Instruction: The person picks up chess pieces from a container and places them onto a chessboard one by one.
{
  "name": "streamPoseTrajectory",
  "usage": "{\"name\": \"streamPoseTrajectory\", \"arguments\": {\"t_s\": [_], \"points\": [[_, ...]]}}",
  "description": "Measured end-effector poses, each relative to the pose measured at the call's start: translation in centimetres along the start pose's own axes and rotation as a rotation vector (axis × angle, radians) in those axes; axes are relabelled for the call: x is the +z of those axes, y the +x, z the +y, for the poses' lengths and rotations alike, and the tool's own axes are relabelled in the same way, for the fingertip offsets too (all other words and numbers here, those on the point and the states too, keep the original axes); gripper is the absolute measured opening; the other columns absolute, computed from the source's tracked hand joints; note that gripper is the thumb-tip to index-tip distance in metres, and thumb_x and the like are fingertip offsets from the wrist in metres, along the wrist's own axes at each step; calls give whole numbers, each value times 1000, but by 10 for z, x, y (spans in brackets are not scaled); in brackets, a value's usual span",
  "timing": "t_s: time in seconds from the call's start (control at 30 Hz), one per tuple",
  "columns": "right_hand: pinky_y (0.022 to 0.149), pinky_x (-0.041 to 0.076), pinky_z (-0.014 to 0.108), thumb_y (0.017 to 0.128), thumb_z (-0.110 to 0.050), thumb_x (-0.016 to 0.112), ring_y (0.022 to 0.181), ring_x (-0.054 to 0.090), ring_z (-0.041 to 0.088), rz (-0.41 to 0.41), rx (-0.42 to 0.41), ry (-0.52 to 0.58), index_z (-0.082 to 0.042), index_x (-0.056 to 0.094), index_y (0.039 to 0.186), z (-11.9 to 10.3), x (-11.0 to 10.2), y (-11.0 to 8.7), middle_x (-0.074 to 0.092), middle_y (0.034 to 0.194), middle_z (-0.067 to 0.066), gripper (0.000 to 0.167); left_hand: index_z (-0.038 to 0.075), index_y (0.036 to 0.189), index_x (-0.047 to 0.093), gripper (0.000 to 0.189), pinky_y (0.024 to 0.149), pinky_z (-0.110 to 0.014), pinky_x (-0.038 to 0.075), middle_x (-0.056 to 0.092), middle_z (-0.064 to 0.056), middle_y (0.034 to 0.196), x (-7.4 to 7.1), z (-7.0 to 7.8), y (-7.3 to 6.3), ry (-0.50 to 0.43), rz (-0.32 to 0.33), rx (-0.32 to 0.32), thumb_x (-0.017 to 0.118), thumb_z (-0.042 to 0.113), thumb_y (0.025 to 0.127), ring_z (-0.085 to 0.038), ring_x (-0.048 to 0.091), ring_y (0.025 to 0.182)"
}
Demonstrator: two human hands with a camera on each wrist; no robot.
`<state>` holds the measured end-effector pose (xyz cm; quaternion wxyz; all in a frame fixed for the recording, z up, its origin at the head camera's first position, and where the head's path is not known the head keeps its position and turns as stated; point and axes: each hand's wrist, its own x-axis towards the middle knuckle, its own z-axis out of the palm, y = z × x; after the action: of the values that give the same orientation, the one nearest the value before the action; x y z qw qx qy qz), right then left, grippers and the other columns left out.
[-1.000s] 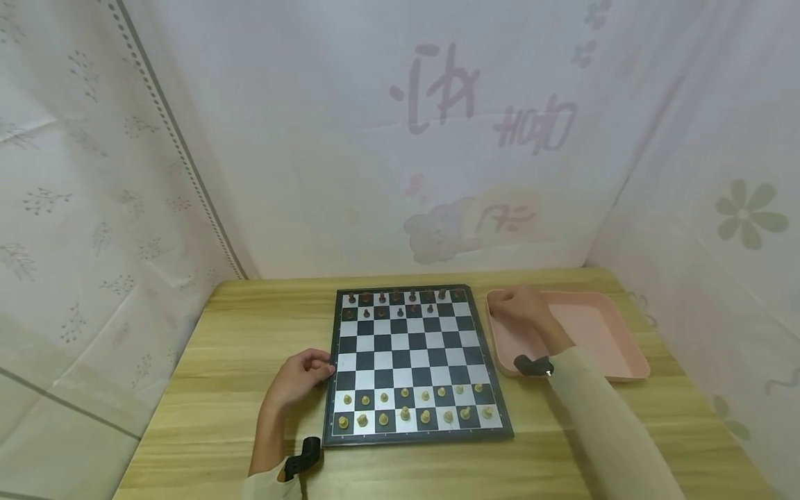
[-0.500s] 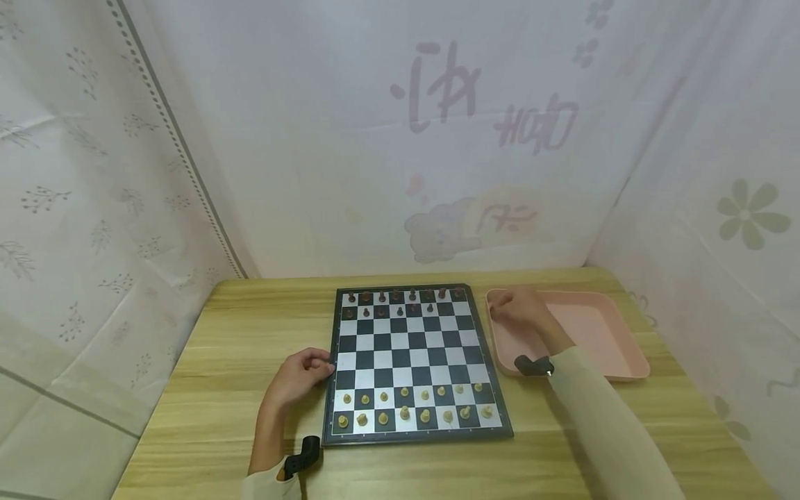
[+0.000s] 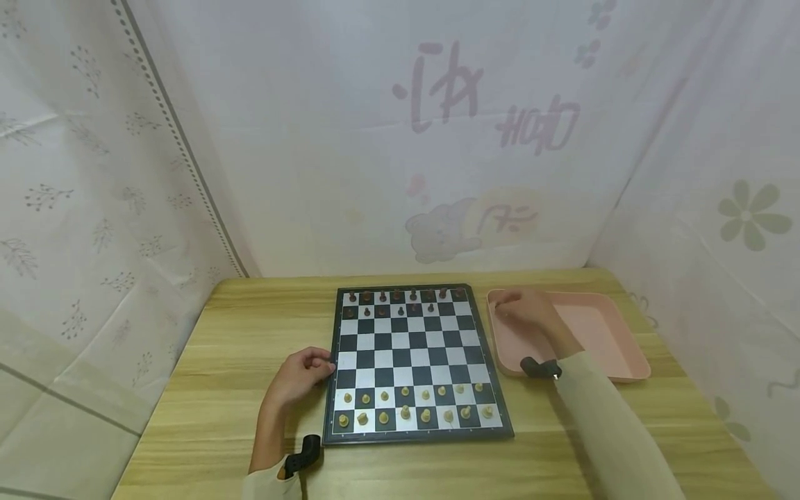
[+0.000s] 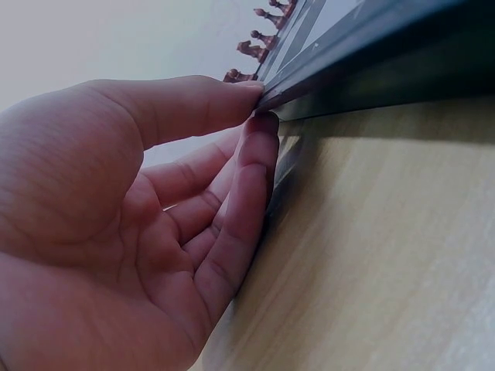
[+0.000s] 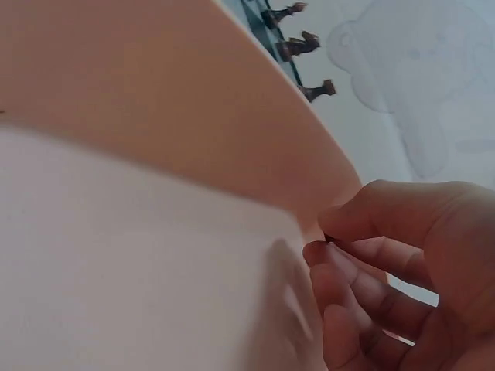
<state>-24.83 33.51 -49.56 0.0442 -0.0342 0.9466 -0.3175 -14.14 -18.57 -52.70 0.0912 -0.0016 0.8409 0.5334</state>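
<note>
A magnetic-style chessboard (image 3: 402, 357) lies on the table, with pale chess pieces (image 3: 405, 412) in two rows at the near side and dark red ones (image 3: 413, 295) along the far side. My left hand (image 3: 300, 378) rests beside the board's left edge; the left wrist view has the thumb and fingertips (image 4: 261, 127) pinching that edge. Inside the pink tray (image 3: 600, 333), near its back left corner, my right hand (image 3: 531, 311) pinches a small dark chess piece (image 5: 329, 239), mostly hidden between thumb and fingers.
The tray stands just right of the board on the wooden table (image 3: 250, 312). White patterned cloth (image 3: 350, 139) hangs behind the table and along both sides. Black wrist cameras (image 3: 303, 455) sit on both sleeves.
My right hand has shifted slightly right, away from the tray's back left corner, its fingers still together. The left hand and the pieces on the board stay in place.
</note>
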Motion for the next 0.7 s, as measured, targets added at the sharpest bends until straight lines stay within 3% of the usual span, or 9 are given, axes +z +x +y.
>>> {"name": "streamPoseTrajectory", "arguments": {"t_s": [0.1, 0.27, 0.37, 0.53, 0.6, 0.7], "points": [[97, 54, 51, 101, -25, 77, 114, 69, 39, 16, 40, 39, -3, 81, 119, 2, -4, -3, 76, 125, 22, 29, -5, 119, 73, 29, 70, -32, 49, 69, -7, 89, 0, 5, -3, 20, 8, 12, 80, 13, 98, -22, 62, 80], [77, 58, 35, 102, -23, 77, 92, 71, 26, 24, 63, 143, 3, 77, 122, -4, -8, -10, 76, 117, 22, 32, -6, 121, 73, 28, 75, -34, 49, 70, -10, 92, 0, 13, -7, 6, 10, -26, 77, 9, 98, -25, 62, 83], [74, 59, 34, 102, -21, 79, 90, 72, 26, 35, 38, 188, 5, 75, 123, -11, -7, -12, 76, 119, 25, 34, -3, 121, 74, 29, 74, -33, 49, 71, -8, 92, 1, 1, 1, 6, 14, -38, 80, 11, 97, -24, 63, 82], [76, 59, 35, 100, -21, 82, 95, 73, 29, 55, -28, 189, 1, 77, 120, -29, -2, -12, 77, 119, 22, 30, 3, 121, 75, 31, 71, -29, 49, 70, -4, 91, 4, -36, 21, -14, 4, -33, 85, 18, 95, -20, 64, 81], [77, 59, 36, 100, -19, 82, 98, 73, 31, 55, -57, 188, 0, 78, 117, -37, 0, -11, 78, 116, 20, 26, 1, 122, 74, 32, 70, -30, 49, 70, -6, 91, 4, -42, 23, -21, -8, 0, 84, 19, 97, -22, 63, 81], [79, 57, 38, 100, -17, 81, 102, 72, 33, 52, -83, 164, -3, 79, 113, -50, 4, -8, 79, 112, 15, 19, -2, 122, 73, 34, 68, -31, 49, 69, -8, 92, 3, -34, 18, -10, -7, 39, 83, 19, 98, -24, 63, 80]]}}
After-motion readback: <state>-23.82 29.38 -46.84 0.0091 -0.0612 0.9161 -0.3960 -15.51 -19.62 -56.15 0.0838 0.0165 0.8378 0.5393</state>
